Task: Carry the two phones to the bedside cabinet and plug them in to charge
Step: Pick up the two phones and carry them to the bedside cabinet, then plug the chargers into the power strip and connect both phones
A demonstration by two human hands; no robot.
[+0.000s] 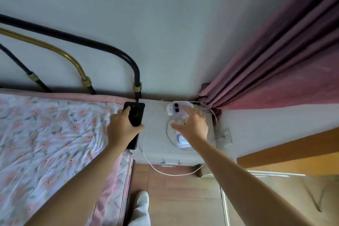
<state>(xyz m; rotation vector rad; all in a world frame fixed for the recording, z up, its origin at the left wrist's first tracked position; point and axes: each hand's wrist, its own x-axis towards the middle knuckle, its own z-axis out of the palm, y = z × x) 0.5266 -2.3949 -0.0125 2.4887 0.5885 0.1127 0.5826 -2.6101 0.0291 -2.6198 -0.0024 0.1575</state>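
While both phones have reached the bedside cabinet [157,154], neither appears plugged in: your left hand [122,128] grips the black phone [134,115] at its edge, your right hand [192,124], fingers spread, rests on the lilac phone [178,111]; a white cable [146,145] lies loose.

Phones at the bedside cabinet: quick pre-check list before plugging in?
1. Black phone gripped by left hand: ok.
2. Light phone over the bedside cabinet, right hand on it: ok.
3. White cable within reach on the cabinet top: ok.
4. Cable plugged into either phone: cannot tell.
5. Wall outlet has something plugged in: ok.
6. Free connector end located: cannot tell.
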